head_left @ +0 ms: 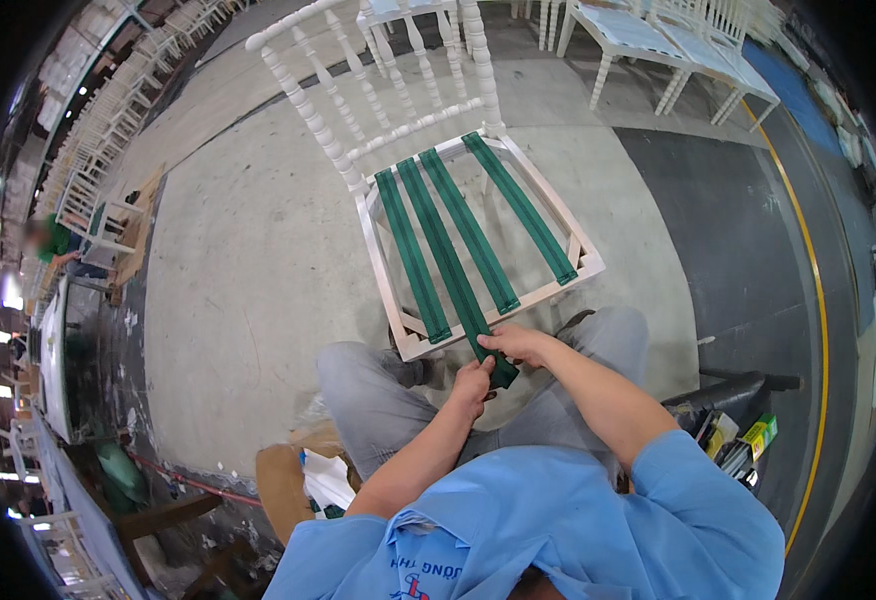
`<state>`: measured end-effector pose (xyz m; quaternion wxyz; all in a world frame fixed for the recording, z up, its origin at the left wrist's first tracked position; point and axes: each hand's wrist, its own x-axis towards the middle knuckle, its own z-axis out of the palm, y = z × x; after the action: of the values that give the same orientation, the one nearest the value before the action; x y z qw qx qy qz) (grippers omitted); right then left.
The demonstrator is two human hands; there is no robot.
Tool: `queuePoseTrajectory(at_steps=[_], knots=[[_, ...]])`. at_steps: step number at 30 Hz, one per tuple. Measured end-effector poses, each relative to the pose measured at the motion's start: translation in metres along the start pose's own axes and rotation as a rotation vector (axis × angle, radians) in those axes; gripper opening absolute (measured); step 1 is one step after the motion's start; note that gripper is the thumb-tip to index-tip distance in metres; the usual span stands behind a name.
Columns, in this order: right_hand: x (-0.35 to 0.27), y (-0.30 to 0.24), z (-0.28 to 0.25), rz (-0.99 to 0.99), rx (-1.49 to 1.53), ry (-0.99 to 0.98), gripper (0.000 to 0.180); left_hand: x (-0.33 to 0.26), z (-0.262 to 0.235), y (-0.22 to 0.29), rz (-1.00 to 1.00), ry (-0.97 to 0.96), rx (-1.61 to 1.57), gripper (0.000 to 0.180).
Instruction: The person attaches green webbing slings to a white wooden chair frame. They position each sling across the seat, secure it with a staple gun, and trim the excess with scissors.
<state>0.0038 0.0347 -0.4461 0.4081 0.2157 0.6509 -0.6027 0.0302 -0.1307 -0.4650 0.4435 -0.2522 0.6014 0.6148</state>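
Observation:
A white wooden chair (pixel 385 280) with turned back spindles stands in front of my knees, its seat frame open in the middle. Several green webbing straps (pixel 520 208) span the frame from back rail to front rail. The second strap from the left, a webbing strap (pixel 448 255), runs past the front rail toward me. My left hand (pixel 472 390) is closed on the lower end of this strap. Just above it, my right hand (pixel 518 343) pinches the same strap close to the front rail. The fingertips of both hands are partly hidden by the strap and knuckles.
More white chairs (pixel 630 45) stand at the far right, and long rows (pixel 108 110) line the left. A co-worker (pixel 58 240) sits by a chair at far left. Near my right hip are a black bag (pixel 728 400) and a yellow-green box (pixel 760 436). A cardboard box (pixel 280 490) sits at my left.

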Motion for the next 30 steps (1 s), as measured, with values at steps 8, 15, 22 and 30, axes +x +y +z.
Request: queuePoseTrajectory(at_steps=[8,15,22,30], knots=[[0.024,0.018,0.015,-0.053,-0.358,0.226,0.04,-0.016,-0.022,0.036,0.332,0.133,1.039,0.026],[0.055,0.024,0.007,-0.125,-1.035,0.139,0.039,-0.006,-0.032,0.093,1.11,0.33,1.421,0.071],[0.095,0.042,0.006,0.002,-1.072,0.155,0.044,0.019,-0.028,0.097,0.963,0.258,1.721,0.091],[0.06,0.048,-0.005,0.409,0.548,0.257,0.057,0.019,-0.027,0.095,1.04,0.292,1.733,0.088]])
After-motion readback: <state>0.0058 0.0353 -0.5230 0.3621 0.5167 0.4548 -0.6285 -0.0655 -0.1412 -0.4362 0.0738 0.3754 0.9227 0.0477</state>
